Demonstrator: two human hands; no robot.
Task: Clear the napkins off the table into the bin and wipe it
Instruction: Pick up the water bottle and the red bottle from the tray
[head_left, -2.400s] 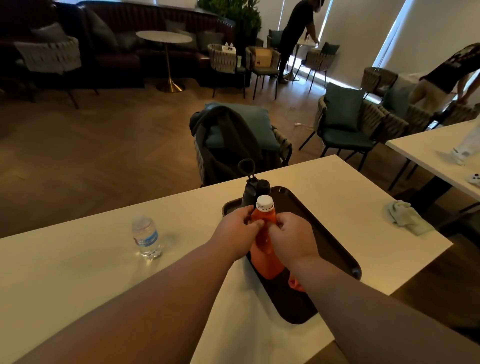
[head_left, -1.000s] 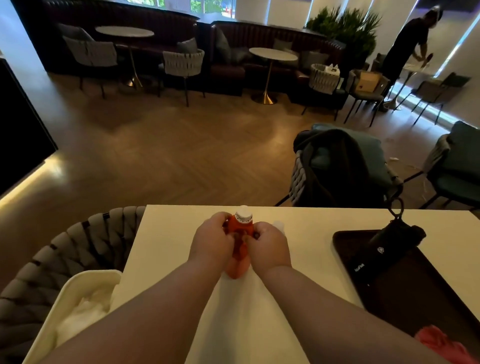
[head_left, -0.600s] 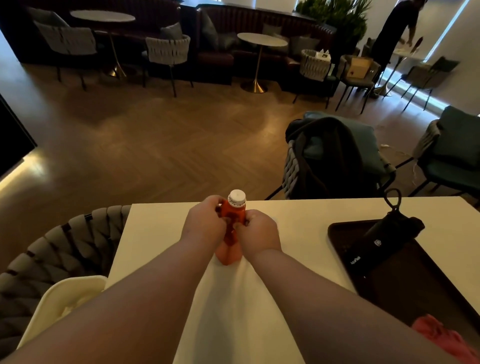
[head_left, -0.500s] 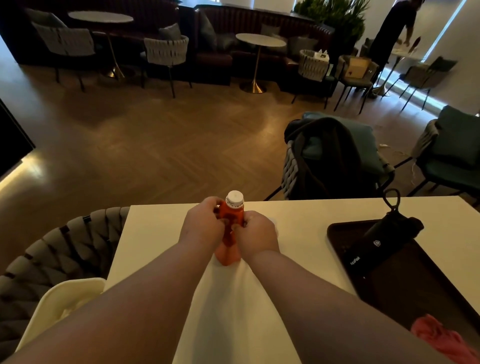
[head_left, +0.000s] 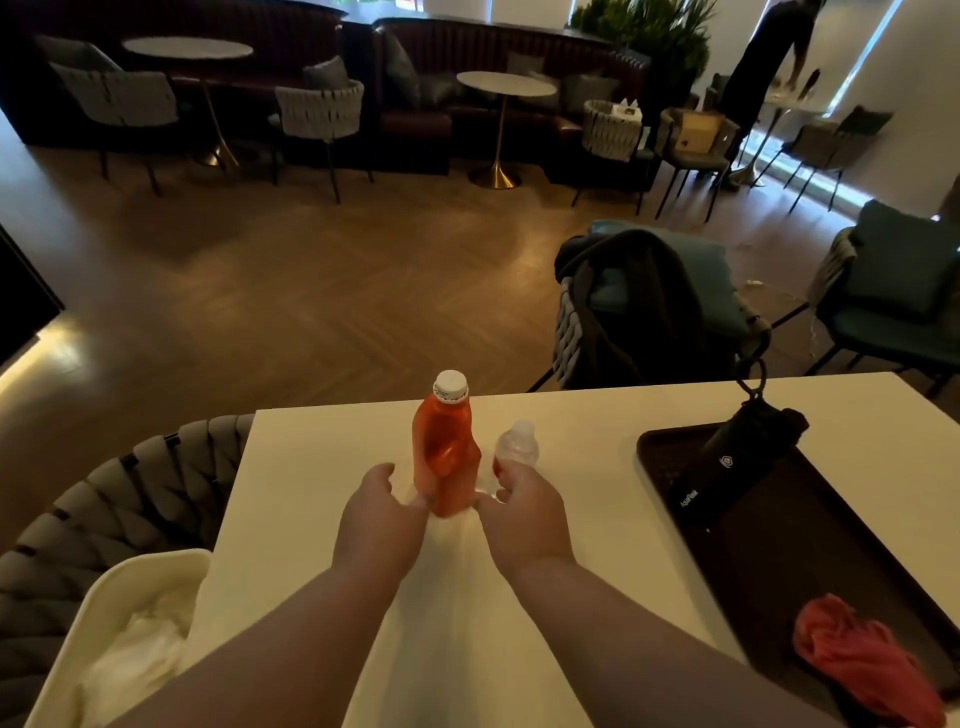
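Your left hand (head_left: 379, 519) and right hand (head_left: 524, 514) flank the upright orange bottle (head_left: 447, 452) on the counter (head_left: 311, 467), both grips released. Napkins (head_left: 132, 652) lie in the bin (head_left: 150, 564) at 8 o'clock.

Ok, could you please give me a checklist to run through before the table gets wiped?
1. The orange bottle stands upright, capped: ok.
2. Both hands off it: cannot tell; the left hand and right hand flank its base, fingers relaxed.
3. The napkins are in the bin: ok, it seems; crumpled white material lies inside.
4. The cloth is in hand: not ok; it lies on the tray.
5. The table is free for wiping: not ok; the orange bottle, a water bottle and the tray stand on it.
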